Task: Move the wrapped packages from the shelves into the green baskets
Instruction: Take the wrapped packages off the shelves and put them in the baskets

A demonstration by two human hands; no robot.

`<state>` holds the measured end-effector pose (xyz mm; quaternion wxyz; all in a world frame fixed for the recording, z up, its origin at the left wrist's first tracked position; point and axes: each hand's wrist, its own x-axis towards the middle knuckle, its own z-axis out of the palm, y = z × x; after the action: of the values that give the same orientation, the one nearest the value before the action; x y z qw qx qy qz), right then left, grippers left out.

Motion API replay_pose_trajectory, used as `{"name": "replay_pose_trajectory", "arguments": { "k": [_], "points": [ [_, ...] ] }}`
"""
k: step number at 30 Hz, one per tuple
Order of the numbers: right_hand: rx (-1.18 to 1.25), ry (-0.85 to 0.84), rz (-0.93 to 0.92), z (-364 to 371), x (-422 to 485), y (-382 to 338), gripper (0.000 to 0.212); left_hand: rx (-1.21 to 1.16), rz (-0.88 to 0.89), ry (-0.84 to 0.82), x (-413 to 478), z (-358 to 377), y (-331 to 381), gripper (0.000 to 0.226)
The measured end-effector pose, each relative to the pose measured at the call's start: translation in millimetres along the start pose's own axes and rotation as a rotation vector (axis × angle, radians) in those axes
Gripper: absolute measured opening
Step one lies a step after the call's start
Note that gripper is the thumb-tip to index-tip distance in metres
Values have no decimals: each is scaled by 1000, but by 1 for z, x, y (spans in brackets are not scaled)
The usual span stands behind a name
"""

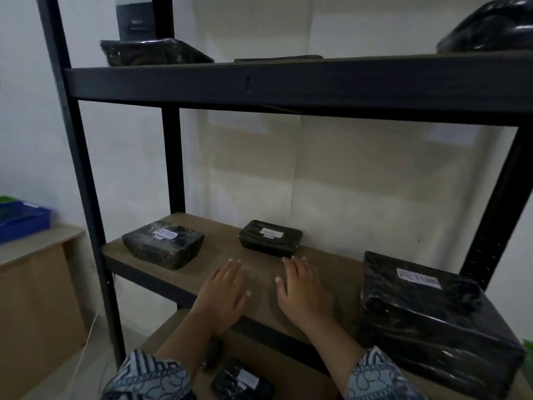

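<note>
Three black wrapped packages with white labels lie on the middle shelf (259, 272): one at the left (163, 247), a small one at the back (270, 237), a large one at the right (432, 316). My left hand (223, 294) and my right hand (302, 290) reach flat over the shelf, fingers straight, holding nothing. My right hand's fingertips are just in front of the small package. More wrapped packages sit on the upper shelf at the left (153, 51) and right (490, 27). Another lies on the lower shelf (240, 381). A green basket edge (7, 199) shows at far left.
The black metal rack has uprights at the left (78, 168) and right (496, 212). A blue tray (23, 222) stands on a wooden cabinet (37, 284) at the left. A dark box (135, 20) stands on the upper shelf. A white cable (86, 342) hangs beside the rack.
</note>
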<state>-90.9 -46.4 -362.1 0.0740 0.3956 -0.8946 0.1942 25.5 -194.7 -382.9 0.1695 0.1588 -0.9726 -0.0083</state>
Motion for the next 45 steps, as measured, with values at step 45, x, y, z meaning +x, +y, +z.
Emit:
{"name": "replay_pose_trajectory", "arguments": {
  "k": [45],
  "points": [
    [654, 519, 494, 45, 95, -32, 66, -194, 134, 120, 30, 43, -70, 57]
  ]
}}
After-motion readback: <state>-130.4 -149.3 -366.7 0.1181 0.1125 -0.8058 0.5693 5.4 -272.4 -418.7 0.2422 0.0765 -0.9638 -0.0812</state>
